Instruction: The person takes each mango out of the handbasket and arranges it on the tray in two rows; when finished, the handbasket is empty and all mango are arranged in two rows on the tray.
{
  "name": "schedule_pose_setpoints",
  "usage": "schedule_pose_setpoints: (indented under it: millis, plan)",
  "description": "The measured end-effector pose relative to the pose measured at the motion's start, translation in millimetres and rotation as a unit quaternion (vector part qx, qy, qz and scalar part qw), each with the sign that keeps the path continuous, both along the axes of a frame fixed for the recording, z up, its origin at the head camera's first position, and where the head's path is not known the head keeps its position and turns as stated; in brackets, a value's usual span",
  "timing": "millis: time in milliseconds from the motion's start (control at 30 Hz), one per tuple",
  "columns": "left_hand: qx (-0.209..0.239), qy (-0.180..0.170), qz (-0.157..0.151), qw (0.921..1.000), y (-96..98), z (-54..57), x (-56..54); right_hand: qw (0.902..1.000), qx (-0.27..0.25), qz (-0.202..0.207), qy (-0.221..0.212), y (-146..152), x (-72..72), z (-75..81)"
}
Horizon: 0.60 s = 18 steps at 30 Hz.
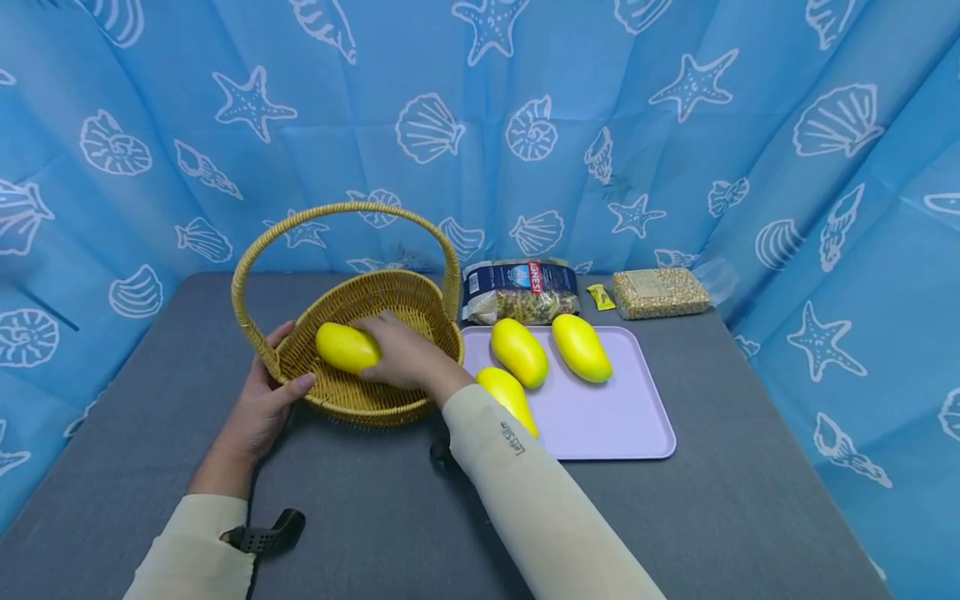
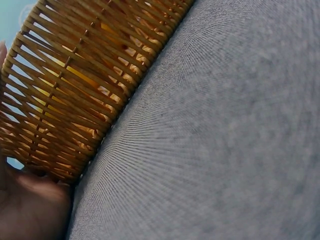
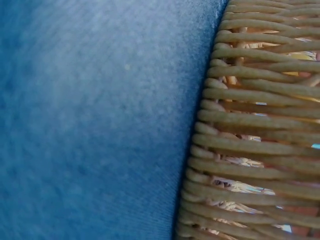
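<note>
A wicker basket [image 1: 375, 410] with a tall arched handle stands on the grey table. My left hand [image 1: 258, 408] grips its left end, thumb over the rim by the foot of the handle. Inside the basket, my right hand [image 1: 401, 354] holds a yellow mango [image 1: 345, 348] from its right end. Yellow shows through the weave [image 2: 75, 75] in the left wrist view. In the right wrist view the basket's woven side [image 3: 260, 120] fills the right part, and the hand is hidden. Beside the basket, three more mangoes [image 1: 519, 352] lie on a lilac tray [image 1: 600, 425].
Behind the tray are a bag of pasta [image 1: 521, 292], a small yellow packet [image 1: 600, 297] and a clear bag of pale kernels [image 1: 660, 293]. My right sleeve [image 1: 525, 475] crosses the tray's near left corner and partly covers one mango. A blue shell-print curtain [image 1: 480, 167] hangs behind the table.
</note>
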State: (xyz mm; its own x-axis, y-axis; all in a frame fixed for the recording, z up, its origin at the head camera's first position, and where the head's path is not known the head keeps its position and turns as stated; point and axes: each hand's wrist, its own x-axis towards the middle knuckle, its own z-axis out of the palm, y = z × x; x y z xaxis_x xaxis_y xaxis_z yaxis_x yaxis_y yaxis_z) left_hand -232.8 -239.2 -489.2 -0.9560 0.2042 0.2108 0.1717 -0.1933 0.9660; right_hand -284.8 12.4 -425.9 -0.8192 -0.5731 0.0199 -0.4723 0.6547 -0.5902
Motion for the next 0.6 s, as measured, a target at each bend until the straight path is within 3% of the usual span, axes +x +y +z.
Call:
schedule_pose_setpoints:
  millis: [167, 333, 600]
  plan:
    - [-0.001, 0.006, -0.001, 1.0000, 0.4, -0.1, -0.7, 0.9989, 0.022, 0.002, 0.040, -0.9, 3.4, 1.2]
    - [0.002, 0.008, -0.004, 1.0000, -2.6, -2.2, -0.7, 0.9969, 0.006, -0.015, 0.078, -1.9, 6.0, 2.6]
    - [-0.003, 0.007, -0.006, 1.0000, -3.9, -4.3, -3.6, 0.9959, -0.030, -0.050, 0.069, 3.4, 11.2, 13.1]
